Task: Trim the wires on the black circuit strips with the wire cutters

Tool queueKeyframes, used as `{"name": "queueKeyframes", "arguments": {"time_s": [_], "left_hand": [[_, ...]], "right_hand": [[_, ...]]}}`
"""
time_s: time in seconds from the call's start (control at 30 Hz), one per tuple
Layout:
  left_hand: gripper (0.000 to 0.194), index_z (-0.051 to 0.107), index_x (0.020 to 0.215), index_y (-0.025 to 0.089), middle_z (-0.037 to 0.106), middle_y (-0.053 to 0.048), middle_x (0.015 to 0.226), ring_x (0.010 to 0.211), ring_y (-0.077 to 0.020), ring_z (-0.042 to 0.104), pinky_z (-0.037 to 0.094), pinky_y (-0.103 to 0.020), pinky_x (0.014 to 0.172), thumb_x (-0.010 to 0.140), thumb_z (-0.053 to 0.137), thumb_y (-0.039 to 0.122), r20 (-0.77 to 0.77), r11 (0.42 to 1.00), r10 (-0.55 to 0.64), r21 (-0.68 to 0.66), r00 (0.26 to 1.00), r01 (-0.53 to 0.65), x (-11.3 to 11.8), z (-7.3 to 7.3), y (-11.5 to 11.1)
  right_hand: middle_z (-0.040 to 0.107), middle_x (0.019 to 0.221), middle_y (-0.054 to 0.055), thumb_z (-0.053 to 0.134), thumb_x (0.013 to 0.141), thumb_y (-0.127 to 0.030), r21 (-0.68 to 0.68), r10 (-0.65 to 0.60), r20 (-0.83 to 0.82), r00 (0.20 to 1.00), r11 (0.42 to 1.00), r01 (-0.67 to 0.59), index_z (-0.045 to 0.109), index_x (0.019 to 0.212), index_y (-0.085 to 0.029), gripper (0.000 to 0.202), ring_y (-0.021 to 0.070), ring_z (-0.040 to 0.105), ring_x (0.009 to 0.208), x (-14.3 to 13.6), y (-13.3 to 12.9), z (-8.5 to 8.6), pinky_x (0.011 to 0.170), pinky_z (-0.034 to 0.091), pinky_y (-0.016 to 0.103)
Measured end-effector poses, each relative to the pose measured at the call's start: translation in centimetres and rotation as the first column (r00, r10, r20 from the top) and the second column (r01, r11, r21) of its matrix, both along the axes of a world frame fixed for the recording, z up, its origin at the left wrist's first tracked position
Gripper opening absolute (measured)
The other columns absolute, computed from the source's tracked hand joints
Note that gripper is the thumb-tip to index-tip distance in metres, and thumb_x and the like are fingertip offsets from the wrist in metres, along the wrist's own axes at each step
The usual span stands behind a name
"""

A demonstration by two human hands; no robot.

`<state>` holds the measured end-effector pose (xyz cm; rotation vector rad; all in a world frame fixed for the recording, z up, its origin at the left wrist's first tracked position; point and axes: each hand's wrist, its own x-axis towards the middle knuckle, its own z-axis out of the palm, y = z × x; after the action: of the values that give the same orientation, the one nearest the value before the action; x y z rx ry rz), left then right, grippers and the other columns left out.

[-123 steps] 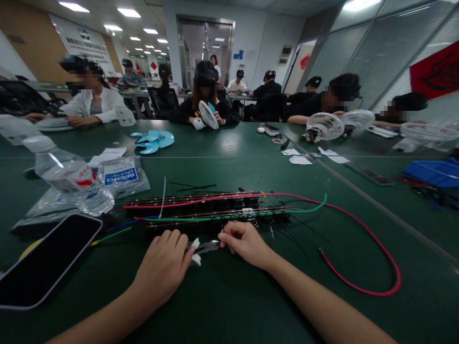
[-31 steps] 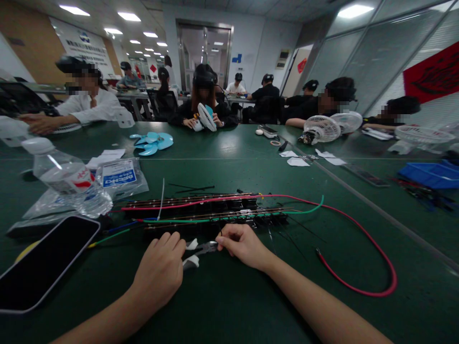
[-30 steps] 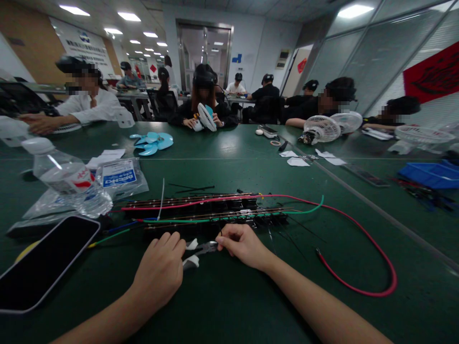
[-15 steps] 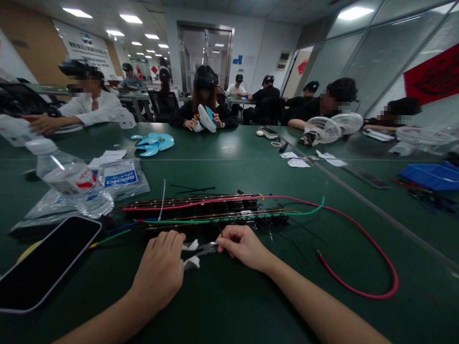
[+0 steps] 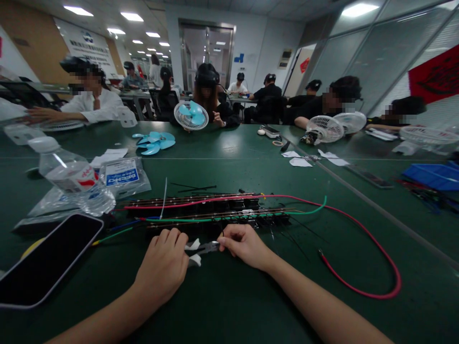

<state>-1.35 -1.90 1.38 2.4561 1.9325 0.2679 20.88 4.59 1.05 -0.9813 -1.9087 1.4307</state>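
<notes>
opposite fan (image 5: pixel 191 115) just swung face-on; from afar i see grips unchanged: left hand (image 5: pixel 165 260) clenched on pliers (image 5: pixel 207 247), right hand (image 5: pixel 244 244) pinching black tie (image 5: pixel 223 230); work no further along.

Across the table, the round white plastic fan with light-blue blades (image 5: pixel 194 114) now faces forward, one co-worker's hand (image 5: pixel 218 119) off it; a white-topped standing person (image 5: pixel 155 72) is farther left.
</notes>
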Motion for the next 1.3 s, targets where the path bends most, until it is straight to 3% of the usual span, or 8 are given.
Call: {"name": "queueKeyframes", "arguments": {"time_s": [0.53,1.3], "left_hand": [[0.021,0.057,0.081,0.016,0.051,-0.008,0.082,0.077,-0.0224,0.043,0.033,-0.037,0.069,0.087,0.037,0.018,-0.049,0.998,-0.033,0.055,0.998,0.036,-0.08,-0.32,0.54],[0.015,0.053,0.080,0.017,0.049,-0.008,0.082,0.077,-0.0250,0.044,0.035,-0.038,0.068,0.083,0.039,0.014,-0.083,1.000,-0.020,0.022,0.996,0.021,0.26,-0.32,0.71]], "right_hand": [[0.063,0.068,0.000,0.060,0.085,-0.038,0.003,-0.006,0.018,1.000,1.000,0.006,0.062,0.072,-0.017,0.024,0.0068,0.046,0.048,-0.09,-0.09,0.24,0.046,0.033,0.020],[0.063,0.068,-0.001,0.057,0.087,-0.035,0.036,-0.004,0.025,1.000,0.999,0.003,0.060,0.074,-0.017,0.022,0.0070,0.046,0.049,0.00,-0.10,-0.03,0.048,0.033,0.021]]}}
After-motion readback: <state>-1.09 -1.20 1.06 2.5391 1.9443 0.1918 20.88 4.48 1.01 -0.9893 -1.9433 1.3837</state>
